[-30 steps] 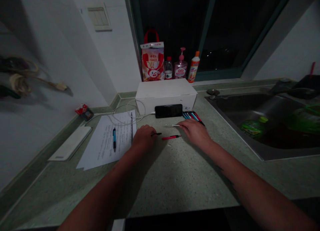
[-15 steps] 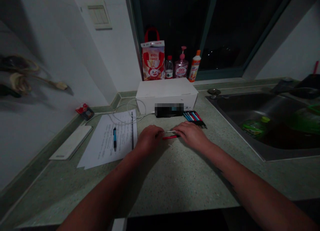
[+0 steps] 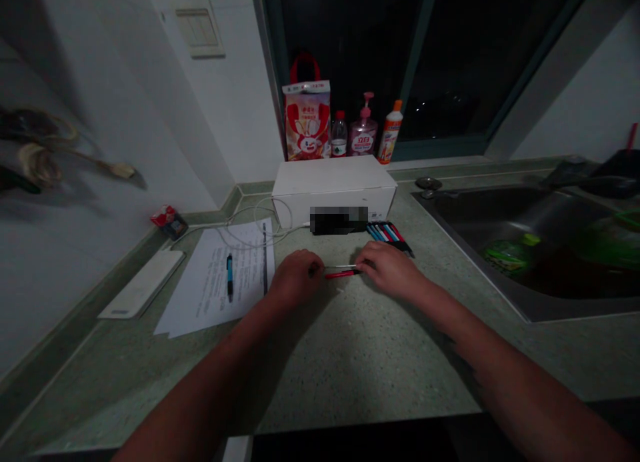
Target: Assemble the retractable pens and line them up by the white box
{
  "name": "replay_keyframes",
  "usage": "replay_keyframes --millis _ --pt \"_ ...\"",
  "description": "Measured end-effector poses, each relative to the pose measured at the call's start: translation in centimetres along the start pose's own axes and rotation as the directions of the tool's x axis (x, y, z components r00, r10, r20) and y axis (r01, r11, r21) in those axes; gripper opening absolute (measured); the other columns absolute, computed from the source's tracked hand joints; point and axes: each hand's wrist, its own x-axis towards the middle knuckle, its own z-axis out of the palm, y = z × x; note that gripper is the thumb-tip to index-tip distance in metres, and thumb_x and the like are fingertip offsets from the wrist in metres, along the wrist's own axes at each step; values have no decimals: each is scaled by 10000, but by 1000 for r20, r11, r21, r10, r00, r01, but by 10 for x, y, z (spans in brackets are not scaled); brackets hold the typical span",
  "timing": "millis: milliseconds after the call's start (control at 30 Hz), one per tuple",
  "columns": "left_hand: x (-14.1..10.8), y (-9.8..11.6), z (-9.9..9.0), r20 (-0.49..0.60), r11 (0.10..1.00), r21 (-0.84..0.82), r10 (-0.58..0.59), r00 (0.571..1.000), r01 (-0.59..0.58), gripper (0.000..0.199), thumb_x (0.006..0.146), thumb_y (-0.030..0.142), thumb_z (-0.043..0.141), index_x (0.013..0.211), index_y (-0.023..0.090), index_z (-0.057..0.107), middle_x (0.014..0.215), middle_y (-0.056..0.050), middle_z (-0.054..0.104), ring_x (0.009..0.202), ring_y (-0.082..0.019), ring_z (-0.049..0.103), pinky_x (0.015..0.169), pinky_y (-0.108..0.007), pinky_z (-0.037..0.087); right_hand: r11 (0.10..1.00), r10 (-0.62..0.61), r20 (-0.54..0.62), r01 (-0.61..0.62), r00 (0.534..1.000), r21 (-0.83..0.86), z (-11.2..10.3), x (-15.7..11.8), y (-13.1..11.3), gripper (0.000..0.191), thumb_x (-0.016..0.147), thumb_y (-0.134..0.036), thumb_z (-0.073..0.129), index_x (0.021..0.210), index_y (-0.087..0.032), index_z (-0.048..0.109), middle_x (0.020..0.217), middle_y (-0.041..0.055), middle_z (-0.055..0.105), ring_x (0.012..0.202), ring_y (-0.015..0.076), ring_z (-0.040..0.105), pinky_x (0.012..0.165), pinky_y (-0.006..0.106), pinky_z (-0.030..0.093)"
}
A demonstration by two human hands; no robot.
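Observation:
A thin pale rod, which looks like a pen refill (image 3: 341, 267), stretches level between my two hands just over the counter. My left hand (image 3: 299, 275) is closed at its left end, the fingertips partly in shadow. At the right end, my right hand (image 3: 384, 265) pinches it between thumb and fingers. Directly below lies a red pen barrel (image 3: 341, 274) on the countertop, its right end close to my right fingertips. Behind my right hand rests a row of blue, white and red pens (image 3: 387, 233) in a dark holder.
A white box (image 3: 333, 179) stands at the back, a dark blurred-out device (image 3: 337, 223) before it. To the left are printed sheets (image 3: 200, 282) with a blue pen (image 3: 229, 277), a white flat slab (image 3: 143, 285) and a cable (image 3: 245, 243). The sink (image 3: 520, 295) is at right.
My hands have drawn slightly apart, the right one moving a little to the right. More of the pale rod shows between them. The red barrel stays put.

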Motion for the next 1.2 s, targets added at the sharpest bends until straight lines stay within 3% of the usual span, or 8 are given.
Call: replay_keyframes --millis 167,433,633,800,1067,1200 --pt "-2 -2 2 107 1000 9 -4 994 3 126 860 148 627 864 195 744 877 -51 707 800 -192 622 746 -321 472 989 -76 130 58 989 134 2 -2 -4 119 912 -140 676 936 -211 769 873 54 709 915 225 634 819 340 460" --pt "-4 -1 8 174 996 80 -43 984 29 110 851 196 656 882 206 761 898 -62 724 832 -225 650 728 -323 457 997 -72 192 63 979 50 8 -1 -4 142 891 -129 689 946 -217 787 893 66 715 957 239 644 852 354 465" --pt "-2 0 3 139 997 68 -55 989 46 120 893 200 637 893 209 756 895 -57 714 832 -215 649 758 -326 477 998 -51 185 45 981 37 8 -1 -5 149 872 -151 731 996 -217 782 871 58 719 924 241 645 833 358 468" --pt "0 -8 -7 43 977 184 -120 992 110 125 894 199 650 985 191 734 1007 -89 709 978 -242 646 863 -352 491 999 -33 159 28 987 33 4 -1 -10 97 914 -178 701 972 -206 773 887 63 721 909 226 649 818 342 465" --pt "0 -18 -13 155 938 341 -126 980 66 120 919 239 645 931 164 738 1011 -113 693 994 -262 636 865 -363 488 1000 24 51 -23 998 -15 1 1 -12 161 974 -191 604 973 -187 765 962 88 737 944 234 655 840 343 476" --pt "2 -14 -13 96 949 303 -120 988 86 115 934 200 609 931 166 719 1020 -108 694 981 -251 633 849 -356 482 999 24 -4 -24 1000 25 3 1 -13 172 998 -231 590 993 -201 760 991 91 731 981 244 661 873 364 488"
